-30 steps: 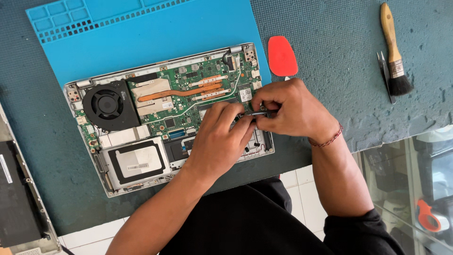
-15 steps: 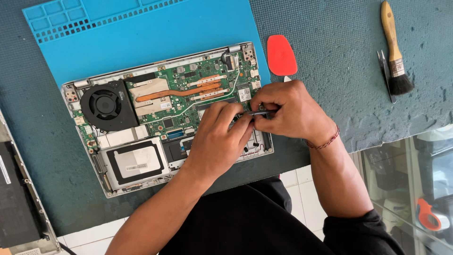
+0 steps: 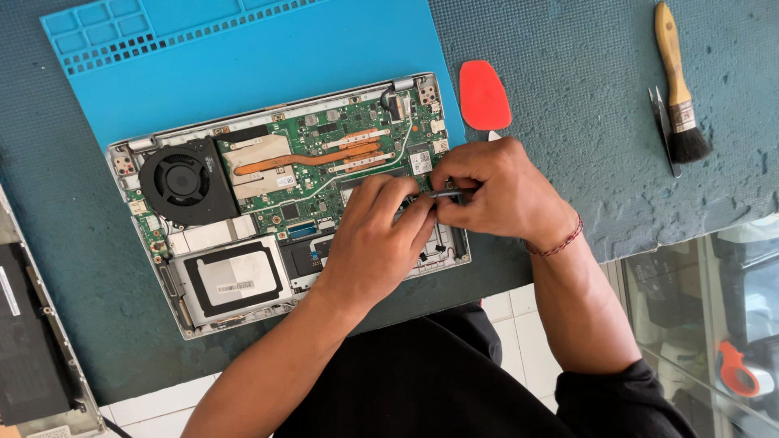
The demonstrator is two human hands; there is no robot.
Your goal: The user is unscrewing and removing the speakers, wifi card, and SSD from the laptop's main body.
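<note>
Slim dark metal tool (image 3: 445, 195), held level just right of the frame's centre, long axis running left to right across the lower right part of the opened laptop (image 3: 268, 203). Pinched at its right end inside the closed right hand (image 3: 499, 195), fingers curled tight around it; met at its left end by the fingertips of the left hand (image 3: 377, 239), likewise closed, thumb and forefinger pressed to the tip. Both hands touching each other over the board, the right one holding more of the shaft, the left one nearer the working point. Exact spot beneath the tip hidden by the knuckles; impossible to tell whether a screw or a connector lies there, or what kind of tip the tool carries.

Around that: green circuit board with copper heat pipes (image 3: 324, 156) toward the upper middle, black round fan (image 3: 182, 180) at left, flat silver-and-black drive (image 3: 231, 277) at lower left of the chassis. Laptop resting partly on a blue work mat (image 3: 243, 65) in the upper left, itself on the dark teal table (image 3: 584, 89). Red plastic pry pick (image 3: 484, 93) just above the right hand. Wooden-handled brush (image 3: 680, 89) and thin tweezers (image 3: 664, 130) well apart at upper right. Another device's edge (image 3: 32, 341) cut off at lower left.
</note>
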